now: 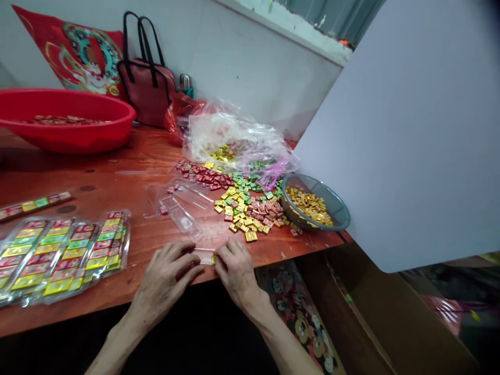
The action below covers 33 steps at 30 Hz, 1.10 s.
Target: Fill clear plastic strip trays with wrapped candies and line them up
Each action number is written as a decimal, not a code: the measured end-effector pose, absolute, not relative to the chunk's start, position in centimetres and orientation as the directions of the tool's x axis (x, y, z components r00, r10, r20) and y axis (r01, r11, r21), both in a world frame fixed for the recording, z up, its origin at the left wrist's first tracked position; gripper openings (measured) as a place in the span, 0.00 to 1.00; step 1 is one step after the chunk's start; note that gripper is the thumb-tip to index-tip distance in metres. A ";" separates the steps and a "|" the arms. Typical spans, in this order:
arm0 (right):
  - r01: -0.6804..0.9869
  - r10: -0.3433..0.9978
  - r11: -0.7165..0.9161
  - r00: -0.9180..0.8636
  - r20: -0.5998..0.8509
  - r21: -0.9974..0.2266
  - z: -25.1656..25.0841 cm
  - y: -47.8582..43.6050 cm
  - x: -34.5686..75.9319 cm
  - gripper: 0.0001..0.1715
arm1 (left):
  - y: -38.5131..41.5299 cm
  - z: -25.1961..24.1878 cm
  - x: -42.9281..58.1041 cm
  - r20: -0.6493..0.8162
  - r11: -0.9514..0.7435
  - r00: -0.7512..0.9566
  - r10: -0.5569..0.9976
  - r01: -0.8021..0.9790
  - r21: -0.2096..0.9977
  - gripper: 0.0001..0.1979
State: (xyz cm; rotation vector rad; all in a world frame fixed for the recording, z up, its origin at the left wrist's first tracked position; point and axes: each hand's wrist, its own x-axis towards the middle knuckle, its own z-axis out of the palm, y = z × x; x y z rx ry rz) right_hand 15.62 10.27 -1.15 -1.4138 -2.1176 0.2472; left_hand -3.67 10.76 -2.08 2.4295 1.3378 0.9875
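Near the table's front edge, a narrow clear plastic case (203, 256) lies between my two hands. My left hand (166, 276) closes its fingers and thumb on the case's left end. At the right end, my right hand (239, 271) has its fingers bent together over the case. A small yellow wrapped piece (213, 259) shows at those fingertips, mostly hidden. Just beyond, loose wrapped pieces (244, 208) in yellow, red, green and pink are spread in a pile. Several clear cases (180, 214) lie behind my left hand, with a few red pieces among them.
Filled multicoloured strips (64, 255) lie at left. A red basin (70, 138) stands behind them. A grey bowl (339, 211) of gold pieces sits at right, beside a large white panel (414, 130). Plastic bags (238, 130) and a handbag (146, 99) are at the back.
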 end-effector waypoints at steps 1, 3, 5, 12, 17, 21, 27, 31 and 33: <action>0.789 0.890 0.429 -0.284 0.358 -0.441 -1.2 10.1 15.6 0.08 | 10.8 -2.1 -3.7 0.462 -0.573 0.368 0.807 0.676 0.463 0.11; 0.749 0.883 0.452 -0.300 0.361 -0.485 -0.9 9.8 16.1 0.08 | 10.8 -2.1 -3.7 0.472 -0.579 0.367 0.802 0.674 0.459 0.12; 0.683 0.887 0.450 -0.266 0.378 -0.575 -0.2 9.8 17.4 0.07 | 10.9 -2.1 -3.7 0.473 -0.584 0.373 0.798 0.672 0.454 0.12; 0.744 0.871 0.129 0.231 0.433 -0.656 -0.3 11.9 27.5 0.12 | 11.0 -2.3 -3.7 0.460 -0.583 0.383 0.801 0.673 0.455 0.13; 0.837 0.834 0.011 0.294 0.466 -0.547 -1.7 13.9 30.8 0.16 | 11.0 -2.3 -3.7 0.469 -0.583 0.378 0.798 0.683 0.441 0.15; 0.846 0.849 0.030 0.259 0.461 -0.532 -1.9 14.3 30.5 0.15 | 11.0 -2.1 -3.6 0.482 -0.584 0.370 0.794 0.681 0.441 0.15; 0.810 0.846 0.060 0.269 0.460 -0.584 -1.5 13.7 30.3 0.14 | 11.0 -2.2 -3.7 0.460 -0.581 0.380 0.802 0.673 0.458 0.13; 0.855 0.880 -0.016 0.259 0.398 -0.519 -1.1 14.5 30.5 0.16 | 10.9 -2.3 -3.8 0.463 -0.587 0.382 0.800 0.661 0.467 0.12; 0.875 0.901 -0.033 0.235 0.365 -0.484 -0.9 15.1 30.7 0.14 | 10.9 -2.2 -3.7 0.465 -0.589 0.384 0.798 0.661 0.465 0.12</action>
